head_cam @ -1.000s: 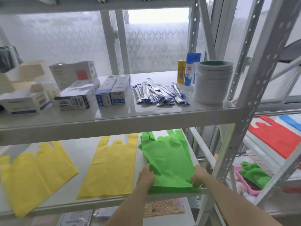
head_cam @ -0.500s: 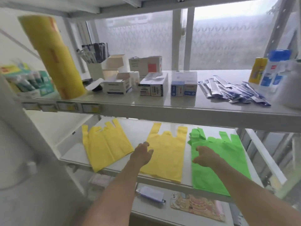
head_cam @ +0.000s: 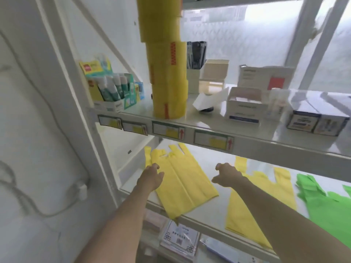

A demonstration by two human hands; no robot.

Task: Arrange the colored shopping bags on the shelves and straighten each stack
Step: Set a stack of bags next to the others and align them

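The left yellow bag stack (head_cam: 182,185), matte non-woven fabric with vest-cut handles, lies skewed on the white lower shelf (head_cam: 212,217), one corner hanging past the front edge. My left hand (head_cam: 152,178) hovers over that stack's left edge, fingers loosely spread and holding nothing. My right hand (head_cam: 227,176) hangs just right of the stack, fingers loosely curled, empty. Further right of it lie a flat second yellow bag (head_cam: 252,211), then a crumpled green stack (head_cam: 326,204). Above the stack stands a glossy column of yellow tape rolls (head_cam: 167,69).
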